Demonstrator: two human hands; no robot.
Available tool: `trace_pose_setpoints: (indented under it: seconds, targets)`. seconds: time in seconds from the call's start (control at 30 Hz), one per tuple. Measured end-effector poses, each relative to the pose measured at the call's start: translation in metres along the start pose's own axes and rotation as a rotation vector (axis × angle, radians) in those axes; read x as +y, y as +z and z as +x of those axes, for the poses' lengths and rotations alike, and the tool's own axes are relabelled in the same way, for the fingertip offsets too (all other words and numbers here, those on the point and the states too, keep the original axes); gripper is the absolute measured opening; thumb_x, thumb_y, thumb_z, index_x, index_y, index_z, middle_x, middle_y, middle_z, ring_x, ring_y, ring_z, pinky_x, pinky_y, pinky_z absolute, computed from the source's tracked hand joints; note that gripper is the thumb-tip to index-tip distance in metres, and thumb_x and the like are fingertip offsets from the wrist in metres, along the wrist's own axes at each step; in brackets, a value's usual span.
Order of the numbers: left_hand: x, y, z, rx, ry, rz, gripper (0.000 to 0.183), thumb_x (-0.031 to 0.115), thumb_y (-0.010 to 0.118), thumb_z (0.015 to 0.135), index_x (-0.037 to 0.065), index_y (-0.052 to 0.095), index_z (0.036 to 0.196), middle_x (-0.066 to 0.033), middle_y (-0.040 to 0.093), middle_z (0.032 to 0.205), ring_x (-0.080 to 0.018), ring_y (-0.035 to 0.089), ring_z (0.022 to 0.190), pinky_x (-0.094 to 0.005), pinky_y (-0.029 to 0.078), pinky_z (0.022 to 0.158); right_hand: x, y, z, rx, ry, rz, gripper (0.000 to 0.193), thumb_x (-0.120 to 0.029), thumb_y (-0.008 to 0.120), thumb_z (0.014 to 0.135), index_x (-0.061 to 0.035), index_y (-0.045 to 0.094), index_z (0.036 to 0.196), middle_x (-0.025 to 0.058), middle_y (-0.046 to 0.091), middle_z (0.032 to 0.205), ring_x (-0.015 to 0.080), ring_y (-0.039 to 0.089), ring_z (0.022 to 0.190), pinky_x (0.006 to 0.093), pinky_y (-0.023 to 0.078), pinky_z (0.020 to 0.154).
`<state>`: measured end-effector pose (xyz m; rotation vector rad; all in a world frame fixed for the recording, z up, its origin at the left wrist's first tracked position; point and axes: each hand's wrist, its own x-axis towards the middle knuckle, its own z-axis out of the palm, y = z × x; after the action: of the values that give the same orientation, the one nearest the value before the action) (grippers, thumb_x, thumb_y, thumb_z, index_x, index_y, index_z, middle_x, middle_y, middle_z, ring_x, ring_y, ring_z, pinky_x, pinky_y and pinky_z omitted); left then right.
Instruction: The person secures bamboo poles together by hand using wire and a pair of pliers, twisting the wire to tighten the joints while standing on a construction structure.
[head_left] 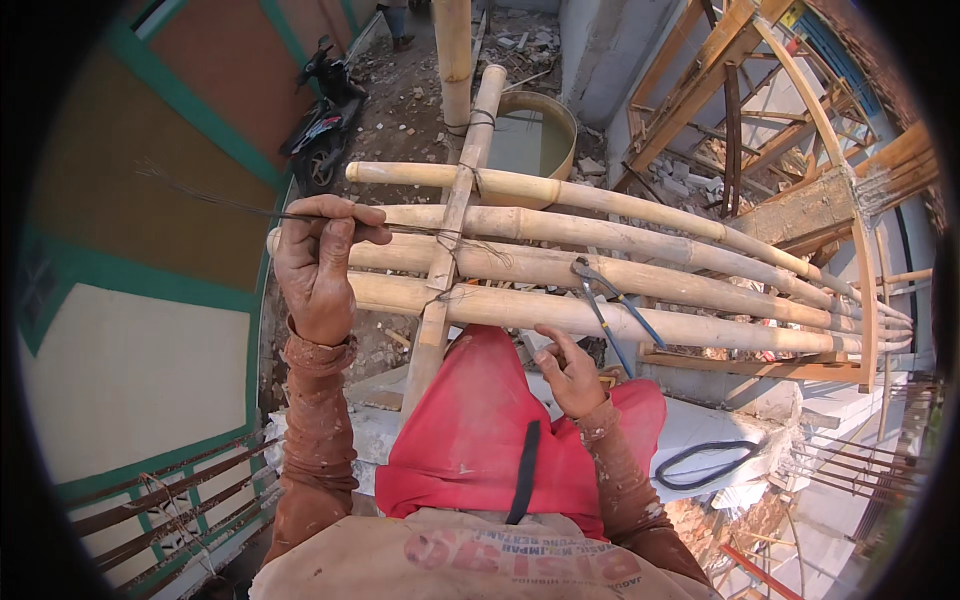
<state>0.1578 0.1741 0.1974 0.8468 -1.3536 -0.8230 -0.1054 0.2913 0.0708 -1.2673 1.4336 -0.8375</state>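
My left hand is raised at the left, its thumb and fingers closed on a bundle of thin dark tie wire. The wire's ends fan out to the left, and it also runs right past the fingers. My right hand is above my lap with its fingers apart and nothing visible in it. Just beyond it, blue-handled pincers lie across the bamboo poles. Several poles run side by side to the right, crossed by a bamboo crosspiece with wire ties at the crossings.
An upright bamboo post stands beyond the crosspiece. Below the poles are a round tub of water, rubble and a parked motorbike. Timber framing rises at right. A black wire coil lies on the ledge; rusty bars stick out lower left.
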Motion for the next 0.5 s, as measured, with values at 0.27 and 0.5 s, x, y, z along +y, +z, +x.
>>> trace_pose_setpoints:
  seconds: [0.27,0.5]
  targets:
    - [-0.045,0.048,0.000,-0.357,0.108,0.374,0.009,0.000,0.051,0.091,-0.001,0.057,0.098,-0.0096,0.062,0.090,-0.0181,0.062,0.080,-0.0304,0.050,0.072,-0.028,-0.019,0.036,-0.010,-0.120,-0.007,0.036,-0.016,0.057,0.088,-0.0026,0.051,0.121,0.0049,0.058,0.078,0.0073,0.053,0.064,0.0236,0.045,0.060]
    - [-0.101,0.084,-0.048,-0.804,0.143,0.425,0.035,-0.004,0.054,0.076,0.009,0.058,0.108,-0.0127,0.059,0.096,-0.0331,0.058,0.092,-0.0398,0.048,0.082,-0.079,-0.013,0.033,0.211,-0.339,-0.045,0.038,-0.005,0.066,0.080,-0.0040,0.055,0.117,0.0070,0.056,0.086,0.0117,0.057,0.066,0.0244,0.046,0.060]
